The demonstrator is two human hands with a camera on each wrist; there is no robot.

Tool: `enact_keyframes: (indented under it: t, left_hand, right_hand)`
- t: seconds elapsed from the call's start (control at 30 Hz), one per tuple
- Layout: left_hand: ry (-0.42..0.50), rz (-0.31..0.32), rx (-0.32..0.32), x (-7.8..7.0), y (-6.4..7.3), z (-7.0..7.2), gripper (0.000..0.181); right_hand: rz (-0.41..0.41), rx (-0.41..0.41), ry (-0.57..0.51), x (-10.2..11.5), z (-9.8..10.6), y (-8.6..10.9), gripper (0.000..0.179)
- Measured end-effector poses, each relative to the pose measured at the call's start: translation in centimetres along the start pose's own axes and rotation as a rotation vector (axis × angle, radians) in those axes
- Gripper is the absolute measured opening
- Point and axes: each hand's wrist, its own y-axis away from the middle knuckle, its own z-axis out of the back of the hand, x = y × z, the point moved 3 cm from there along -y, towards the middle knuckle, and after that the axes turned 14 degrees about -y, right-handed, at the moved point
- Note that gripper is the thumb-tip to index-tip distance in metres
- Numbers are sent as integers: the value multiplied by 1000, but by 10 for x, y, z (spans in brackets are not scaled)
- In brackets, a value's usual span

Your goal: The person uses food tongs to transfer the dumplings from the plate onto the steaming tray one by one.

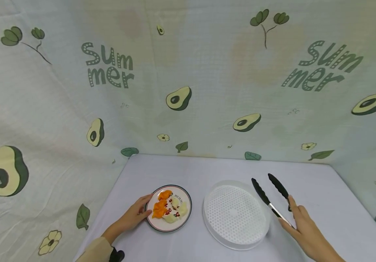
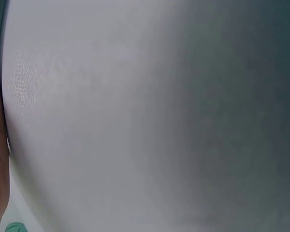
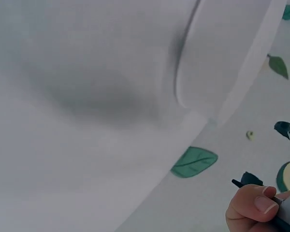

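Observation:
On the left of the table, my left hand (image 1: 136, 214) holds the near-left edge of a round plate (image 1: 188, 213) with a dark-edged rim. Orange dumpling-like pieces (image 1: 159, 209) and pale ones (image 1: 183, 209) lie on it, among small red printed marks. Over on the right, my right hand (image 1: 306, 233) grips metal tongs (image 1: 274, 210) with black tips. The tongs' arms are spread, with nothing between them. To their left sits a white round tray (image 1: 235, 214) with a perforated surface. In the right wrist view, the thumb (image 3: 253, 205) presses on the tongs' handle.
A white table (image 1: 175, 167) carries everything. Behind it and along its sides hangs a pale cloth (image 1: 207, 72) printed with avocados, leaves and lettering. A dark round object (image 1: 117, 255) shows at my left sleeve.

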Motion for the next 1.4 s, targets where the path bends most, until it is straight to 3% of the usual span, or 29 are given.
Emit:
enact_keyframes:
  t: [0.33,0.6,0.9,1.1,1.4]
  left_hand:
    - [51,11,10,5,-3,-3,65]
    - [79,42,21,3,-1,-1,65]
    - [80,29,9,2,-2,0,65]
    - [74,30,9,2,-1,2,65]
    - [89,23,14,2,-2,1,65]
  right_hand:
    - [128,78,-86,62,-31,-9,83]
    - [109,252,-213,98,-61,-9,84]
    - [223,361,-200,118,-105,-11,79]
    - [266,397,-179,125,-123,-11,78]
    - [184,422,-175,135,-139,-13,79]
